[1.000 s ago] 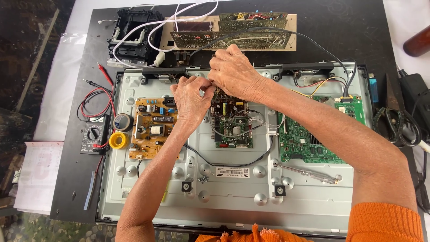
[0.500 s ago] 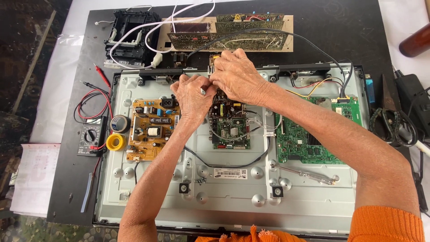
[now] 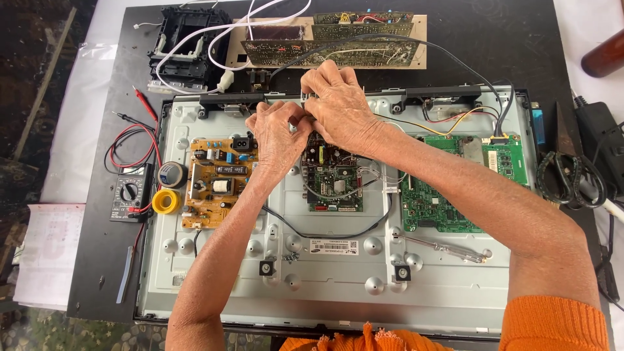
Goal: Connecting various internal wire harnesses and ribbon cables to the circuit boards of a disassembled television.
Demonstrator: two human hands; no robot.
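Observation:
An opened flat television back panel (image 3: 338,286) lies on a black table, its grey metal chassis bare. My left hand (image 3: 278,135) and my right hand (image 3: 338,107) meet at the top edge of the dark green middle circuit board (image 3: 333,183). Their fingers pinch together around a small part there, which the fingers hide. A tan power board (image 3: 218,182) lies left of my left hand. A bright green board (image 3: 448,195) lies under my right forearm. A black cable (image 3: 338,234) loops below the middle board.
A multimeter (image 3: 129,195) with red and black leads, a yellow tape roll (image 3: 165,201) and a solder reel (image 3: 171,174) sit at the left. Old circuit boards (image 3: 331,42) and a black frame (image 3: 185,45) lie behind. Scissors (image 3: 572,169) lie right; a screwdriver (image 3: 442,247) rests on the chassis.
Both hands stay together at the top of the middle board; the fingers shift slightly. The view has drifted a little.

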